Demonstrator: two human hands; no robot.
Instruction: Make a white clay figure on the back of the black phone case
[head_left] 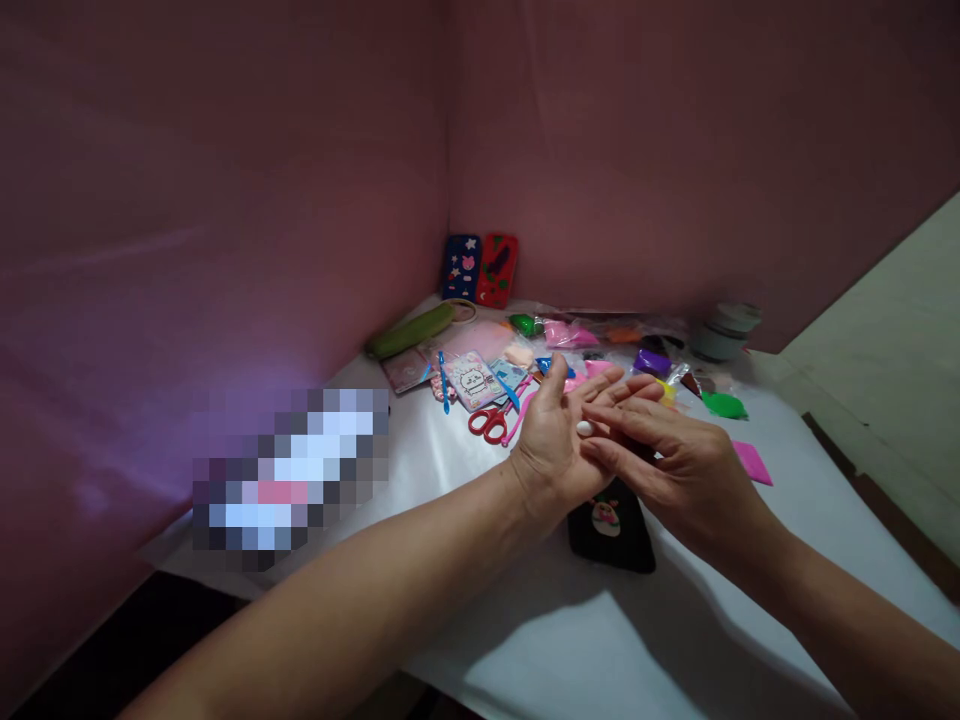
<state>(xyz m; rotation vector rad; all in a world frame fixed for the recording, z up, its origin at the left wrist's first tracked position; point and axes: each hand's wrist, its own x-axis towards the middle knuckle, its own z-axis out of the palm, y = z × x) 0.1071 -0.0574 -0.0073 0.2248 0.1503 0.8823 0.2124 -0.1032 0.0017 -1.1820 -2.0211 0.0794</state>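
My left hand (559, 440) is held palm up over the white table, fingers stretched out. A small white ball of clay (584, 428) rests on its palm. My right hand (679, 475) lies across it from the right, its flat fingers pressing on the ball. Below both hands a black phone case (611, 530) with a small pink and green figure lies on the table.
Red scissors (489, 422), blue plastic tools (444, 382), a sticker card (472, 380) and several bags of coloured clay (570, 334) lie behind the hands. Green clay (724, 405) and a pink slab (752, 463) sit at right. Two decorated cases (480, 268) lean against the pink wall. A blurred patch is at left.
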